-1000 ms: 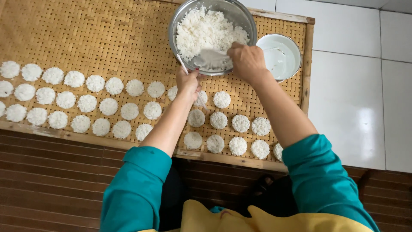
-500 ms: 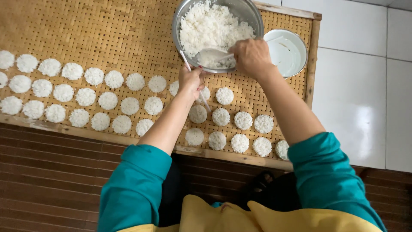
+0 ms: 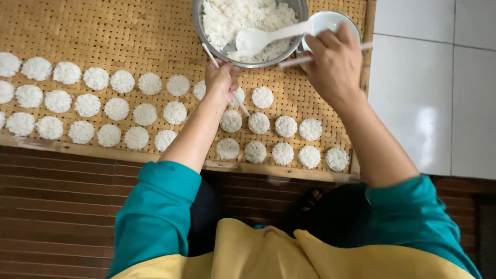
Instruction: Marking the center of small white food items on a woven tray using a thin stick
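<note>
My right hand (image 3: 333, 62) grips the handle of a white spoon (image 3: 253, 40) whose scoop lies in the cooked rice (image 3: 232, 15) inside a metal bowl (image 3: 198, 31). My left hand (image 3: 222, 80) rests just below the bowl on a woven bamboo tray (image 3: 129, 36), fingers closed on a thin white stick (image 3: 242, 103) that slants across the tray. Round flat white rice cakes (image 3: 258, 123) lie in rows on the tray, some right beside my left hand.
A small white bowl (image 3: 330, 20) stands at the tray's far right corner, partly behind my right hand. More rice cakes (image 3: 57, 101) stretch to the left. White floor tiles (image 3: 413, 93) lie to the right, a brown slatted surface (image 3: 62, 206) below the tray's wooden edge.
My right hand has shifted to the right and raised the spoon, so the handle now points right. My left hand stays below the bowl with the stick.
</note>
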